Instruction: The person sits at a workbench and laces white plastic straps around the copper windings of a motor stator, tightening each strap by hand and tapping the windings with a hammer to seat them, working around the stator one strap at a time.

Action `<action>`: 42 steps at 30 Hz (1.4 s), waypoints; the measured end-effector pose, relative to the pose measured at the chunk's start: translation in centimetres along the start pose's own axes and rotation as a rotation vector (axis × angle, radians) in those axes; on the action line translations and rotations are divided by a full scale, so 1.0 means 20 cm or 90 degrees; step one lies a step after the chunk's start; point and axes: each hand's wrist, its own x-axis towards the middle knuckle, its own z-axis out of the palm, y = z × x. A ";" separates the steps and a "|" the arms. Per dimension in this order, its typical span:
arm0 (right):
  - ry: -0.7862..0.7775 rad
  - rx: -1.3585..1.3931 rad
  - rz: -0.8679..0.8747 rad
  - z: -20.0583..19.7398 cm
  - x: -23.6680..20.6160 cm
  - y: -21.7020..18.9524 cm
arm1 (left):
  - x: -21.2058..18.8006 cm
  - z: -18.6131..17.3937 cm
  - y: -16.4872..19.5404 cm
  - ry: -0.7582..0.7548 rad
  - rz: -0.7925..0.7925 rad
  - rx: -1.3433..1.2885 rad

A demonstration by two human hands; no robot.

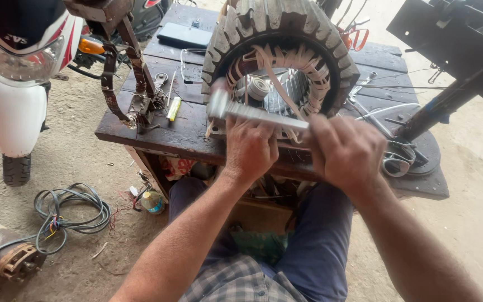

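Note:
A large ribbed motor stator (286,33) stands on edge on a dark wooden workbench (169,131), its bore lined with pale insulation strips and windings. My left hand (250,148) rests at the stator's lower rim, fingers closed on a pale strip beside a long grey metal bar (252,113). My right hand (345,151) is closed around the bar's right end. The bar lies across the stator's lower opening, and its left end is blurred.
A white and red scooter (18,72) stands at the left. A coil of grey cable (68,212) and a rusty motor (1,254) lie on the dirt floor. A dark phone (184,34), a yellow tool (174,108) and loose metal tools (375,114) sit on the bench. A black metal frame (454,33) is at the right.

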 end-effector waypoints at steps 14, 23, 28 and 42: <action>-0.099 -0.036 0.116 -0.12 0.18 -0.20 | 0.04 -0.11 0.05 0.013 -0.030 -0.044; -0.028 0.029 0.106 -0.12 0.11 -0.17 | 0.03 -0.10 0.03 0.001 -0.029 -0.042; -0.036 -0.008 0.054 -0.07 0.01 -0.04 | 0.02 -0.10 0.04 -0.046 -0.055 -0.039; -0.009 -0.014 -0.097 -0.04 0.05 0.22 | 0.05 -0.07 0.08 0.002 0.030 0.003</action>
